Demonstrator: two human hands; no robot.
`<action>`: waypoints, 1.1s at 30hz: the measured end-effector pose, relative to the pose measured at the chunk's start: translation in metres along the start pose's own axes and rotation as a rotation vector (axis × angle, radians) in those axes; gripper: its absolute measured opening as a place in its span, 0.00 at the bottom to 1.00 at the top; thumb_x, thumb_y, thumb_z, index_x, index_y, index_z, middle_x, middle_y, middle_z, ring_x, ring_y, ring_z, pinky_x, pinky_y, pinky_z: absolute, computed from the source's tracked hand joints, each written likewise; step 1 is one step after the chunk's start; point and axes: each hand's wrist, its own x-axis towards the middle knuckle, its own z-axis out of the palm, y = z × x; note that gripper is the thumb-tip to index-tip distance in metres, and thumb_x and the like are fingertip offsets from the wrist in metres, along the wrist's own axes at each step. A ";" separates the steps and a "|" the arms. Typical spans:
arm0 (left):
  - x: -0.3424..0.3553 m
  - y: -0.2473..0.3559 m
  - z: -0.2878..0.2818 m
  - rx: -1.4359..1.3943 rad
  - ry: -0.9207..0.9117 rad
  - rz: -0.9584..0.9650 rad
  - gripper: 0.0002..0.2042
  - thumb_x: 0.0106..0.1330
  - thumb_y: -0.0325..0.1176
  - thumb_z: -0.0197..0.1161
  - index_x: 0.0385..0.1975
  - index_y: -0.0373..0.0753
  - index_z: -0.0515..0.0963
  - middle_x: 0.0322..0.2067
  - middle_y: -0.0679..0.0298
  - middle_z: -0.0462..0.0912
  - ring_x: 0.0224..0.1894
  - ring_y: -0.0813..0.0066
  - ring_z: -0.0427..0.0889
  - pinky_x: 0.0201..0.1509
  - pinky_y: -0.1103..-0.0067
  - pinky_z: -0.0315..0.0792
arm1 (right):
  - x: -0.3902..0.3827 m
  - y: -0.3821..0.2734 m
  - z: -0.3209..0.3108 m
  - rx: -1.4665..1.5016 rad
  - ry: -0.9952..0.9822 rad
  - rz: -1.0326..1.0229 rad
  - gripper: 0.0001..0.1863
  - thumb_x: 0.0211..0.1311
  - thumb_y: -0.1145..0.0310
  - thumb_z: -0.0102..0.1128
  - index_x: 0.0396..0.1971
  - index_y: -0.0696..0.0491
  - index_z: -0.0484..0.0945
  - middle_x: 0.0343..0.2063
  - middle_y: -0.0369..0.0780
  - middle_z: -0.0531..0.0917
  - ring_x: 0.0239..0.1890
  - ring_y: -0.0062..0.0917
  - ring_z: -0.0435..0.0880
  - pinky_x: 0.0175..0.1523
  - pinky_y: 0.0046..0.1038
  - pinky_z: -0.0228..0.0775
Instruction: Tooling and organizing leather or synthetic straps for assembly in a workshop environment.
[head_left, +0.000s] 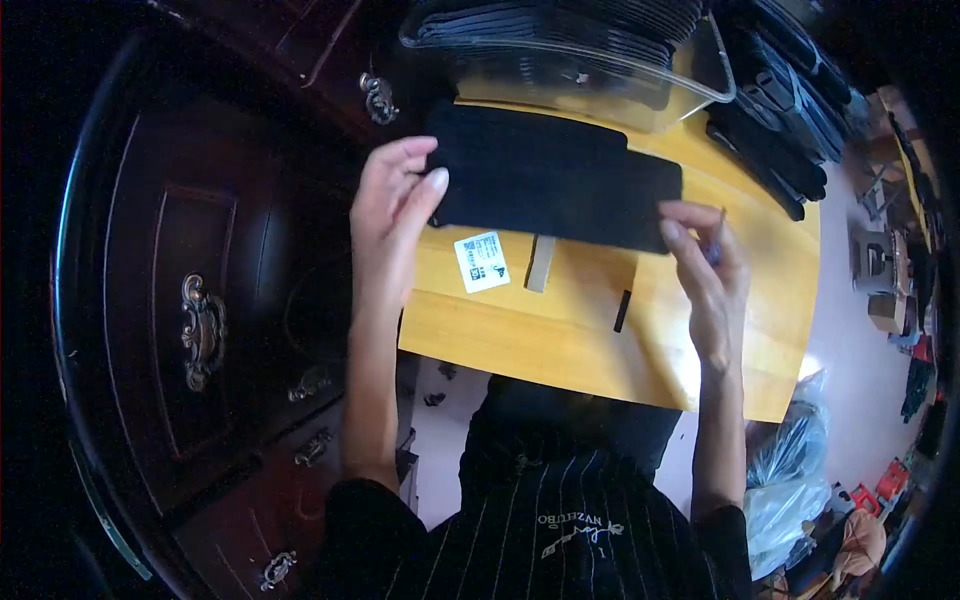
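Observation:
A flat black panel point(550, 175), with a stepped notch at its upper right, is held up level over the yellow table. My left hand point(390, 210) grips its left end between thumb and fingers. At the lower right corner, my right hand point(712, 270) pinches the panel with thumb and forefinger. A small dark thing shows among the right hand's curled fingers; I cannot make out what it is. Just below the panel lie a white printed card point(482, 262), a grey-beige strip point(540, 264) partly covered by the panel, and a short black strip point(622, 311).
Behind the panel stands a clear plastic bin point(720, 75) filled with stacked dark pieces. More black items point(770, 160) are piled at the table's point(480, 325) far right. A dark wooden cabinet point(150, 300) borders the left side. Clear plastic bags point(790, 480) lie on the floor at right.

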 end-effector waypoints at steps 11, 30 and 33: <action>0.076 -0.019 -0.004 0.281 0.009 0.205 0.12 0.62 0.28 0.63 0.44 0.34 0.74 0.31 0.65 0.79 0.29 0.85 0.75 0.33 0.89 0.70 | 0.065 0.021 0.034 0.040 0.008 -0.187 0.09 0.64 0.66 0.58 0.41 0.54 0.78 0.29 0.30 0.79 0.33 0.13 0.73 0.40 0.17 0.66; 0.052 0.004 -0.029 0.088 -0.127 0.037 0.07 0.63 0.33 0.63 0.31 0.34 0.78 0.22 0.70 0.75 0.25 0.88 0.70 0.30 0.89 0.63 | 0.050 -0.014 0.006 0.039 0.099 -0.143 0.13 0.57 0.59 0.66 0.26 0.54 0.81 0.17 0.27 0.70 0.20 0.09 0.62 0.24 0.16 0.52; 0.054 -0.002 -0.024 0.214 -0.102 -0.011 0.09 0.64 0.34 0.62 0.26 0.36 0.76 0.20 0.74 0.69 0.23 0.88 0.65 0.28 0.87 0.60 | 0.065 0.000 0.014 -0.015 0.111 -0.108 0.16 0.57 0.57 0.66 0.22 0.55 0.80 0.15 0.27 0.69 0.19 0.11 0.62 0.24 0.17 0.52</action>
